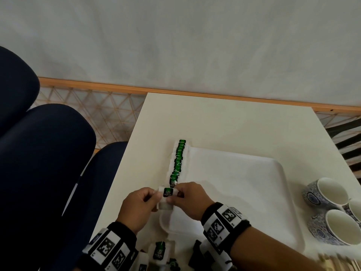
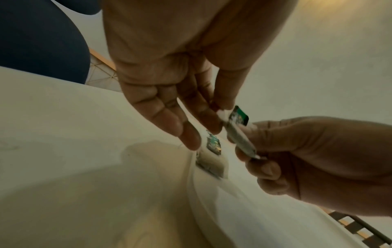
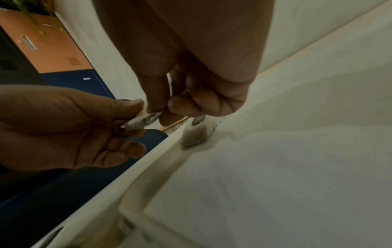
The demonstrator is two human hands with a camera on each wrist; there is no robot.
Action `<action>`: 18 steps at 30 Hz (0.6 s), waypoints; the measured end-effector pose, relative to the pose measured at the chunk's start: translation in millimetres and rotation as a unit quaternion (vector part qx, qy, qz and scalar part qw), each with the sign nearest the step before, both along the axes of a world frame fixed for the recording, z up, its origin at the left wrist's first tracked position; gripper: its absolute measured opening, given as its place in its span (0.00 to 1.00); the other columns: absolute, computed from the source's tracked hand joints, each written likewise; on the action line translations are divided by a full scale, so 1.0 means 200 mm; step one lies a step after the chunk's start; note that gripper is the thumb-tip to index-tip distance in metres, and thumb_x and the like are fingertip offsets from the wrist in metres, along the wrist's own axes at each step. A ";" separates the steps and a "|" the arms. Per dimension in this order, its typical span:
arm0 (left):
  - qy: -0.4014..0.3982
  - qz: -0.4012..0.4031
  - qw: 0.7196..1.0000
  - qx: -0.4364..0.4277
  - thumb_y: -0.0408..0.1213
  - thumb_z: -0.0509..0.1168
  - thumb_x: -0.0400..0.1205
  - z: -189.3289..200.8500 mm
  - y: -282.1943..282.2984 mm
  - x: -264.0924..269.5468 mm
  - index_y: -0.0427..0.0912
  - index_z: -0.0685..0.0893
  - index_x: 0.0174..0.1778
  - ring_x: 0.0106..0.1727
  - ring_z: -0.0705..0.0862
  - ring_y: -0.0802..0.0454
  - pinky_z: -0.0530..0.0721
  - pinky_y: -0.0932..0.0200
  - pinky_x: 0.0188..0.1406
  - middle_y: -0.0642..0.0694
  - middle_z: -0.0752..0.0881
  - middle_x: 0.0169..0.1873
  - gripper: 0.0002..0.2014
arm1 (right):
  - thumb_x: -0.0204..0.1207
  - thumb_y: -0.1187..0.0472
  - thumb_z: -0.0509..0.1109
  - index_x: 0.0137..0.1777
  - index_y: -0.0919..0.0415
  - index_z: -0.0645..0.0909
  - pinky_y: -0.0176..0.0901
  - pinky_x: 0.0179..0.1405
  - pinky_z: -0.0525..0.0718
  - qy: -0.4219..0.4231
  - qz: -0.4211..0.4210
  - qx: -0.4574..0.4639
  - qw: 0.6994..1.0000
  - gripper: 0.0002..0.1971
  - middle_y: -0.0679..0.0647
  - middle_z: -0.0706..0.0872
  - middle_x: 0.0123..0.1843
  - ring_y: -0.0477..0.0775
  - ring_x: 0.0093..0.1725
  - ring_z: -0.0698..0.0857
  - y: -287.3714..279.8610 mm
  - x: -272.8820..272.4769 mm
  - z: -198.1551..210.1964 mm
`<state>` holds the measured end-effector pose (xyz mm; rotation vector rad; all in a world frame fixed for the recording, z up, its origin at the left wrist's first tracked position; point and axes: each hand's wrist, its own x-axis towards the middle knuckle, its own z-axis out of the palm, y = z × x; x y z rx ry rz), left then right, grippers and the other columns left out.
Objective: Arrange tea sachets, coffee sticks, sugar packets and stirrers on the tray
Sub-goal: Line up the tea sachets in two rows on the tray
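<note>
White tea sachets (image 1: 178, 163) bear green-and-black labels, the tray (image 1: 254, 192) is white, the cups (image 1: 324, 194) blue-and-white patterned.

- Sachet (image 1: 168, 194): white, green label, pinched at both ends above the tray's near-left rim.
- Sachet row (image 1: 178, 163): overlapping along the tray (image 1: 244, 182)'s left edge.

You wear: black wristbands | white square-code marker blocks on left wrist (image 1: 109, 249) and right wrist (image 1: 222, 223) | hands bare
</note>
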<state>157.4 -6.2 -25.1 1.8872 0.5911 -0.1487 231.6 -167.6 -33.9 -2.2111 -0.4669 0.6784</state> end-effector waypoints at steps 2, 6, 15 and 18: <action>0.004 0.022 1.000 0.010 0.41 0.68 0.81 -0.01 0.02 0.00 0.42 0.86 0.34 0.33 0.87 0.51 0.81 0.58 0.37 0.46 0.89 0.30 0.11 | 0.77 0.53 0.72 0.29 0.52 0.74 0.30 0.29 0.69 -0.005 -0.013 -0.045 0.999 0.16 0.46 0.76 0.30 0.42 0.30 0.72 -0.02 0.01 -0.03; 0.007 0.051 0.999 0.009 0.40 0.68 0.81 -0.01 0.05 -0.01 0.41 0.86 0.36 0.36 0.88 0.47 0.80 0.56 0.37 0.45 0.90 0.31 0.09 | 0.78 0.51 0.70 0.36 0.57 0.77 0.32 0.27 0.69 0.002 -0.039 -0.090 0.995 0.13 0.47 0.77 0.31 0.43 0.30 0.72 -0.03 0.02 -0.07; 0.002 0.068 0.998 0.010 0.40 0.67 0.81 0.00 0.08 -0.02 0.41 0.86 0.38 0.35 0.87 0.48 0.79 0.57 0.36 0.45 0.89 0.32 0.09 | 0.77 0.48 0.70 0.36 0.53 0.67 0.32 0.28 0.68 0.009 -0.096 -0.104 0.990 0.17 0.47 0.75 0.36 0.43 0.32 0.71 0.03 0.02 -0.04; 0.005 0.073 0.997 0.009 0.40 0.67 0.82 0.00 0.09 -0.03 0.41 0.86 0.38 0.35 0.87 0.48 0.79 0.57 0.37 0.46 0.89 0.32 0.09 | 0.69 0.43 0.78 0.50 0.55 0.67 0.36 0.29 0.71 0.048 -0.118 -0.070 0.989 0.24 0.48 0.78 0.43 0.46 0.36 0.75 0.02 0.00 -0.03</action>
